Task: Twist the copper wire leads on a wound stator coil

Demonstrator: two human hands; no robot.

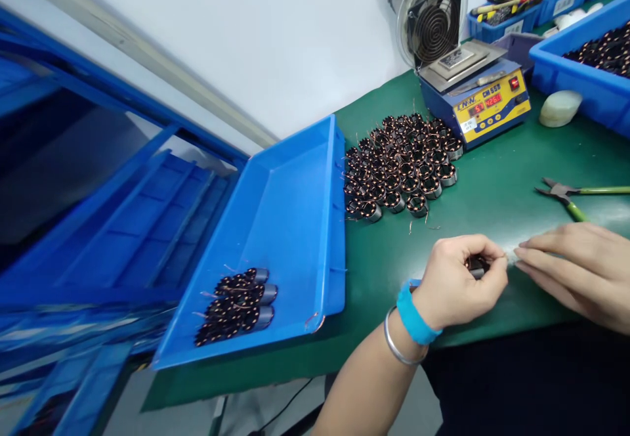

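My left hand (460, 282), with a blue wristband and a metal bangle, is closed around a small black coil with copper winding (476, 265) just above the green mat. My right hand (575, 268) lies beside it, fingers together, fingertips pinched at the coil's edge where a thin white bit shows. A cluster of several similar wound coils (401, 163) stands on the mat ahead of my hands.
A blue tray (295, 186) at the left holds several coils (236, 305) in its near corner. A blue and yellow heating unit (485, 98) with a fan stands at the back. Green-handled cutters (566, 196), a white lump (560, 108) and blue bins (581, 75) lie right.
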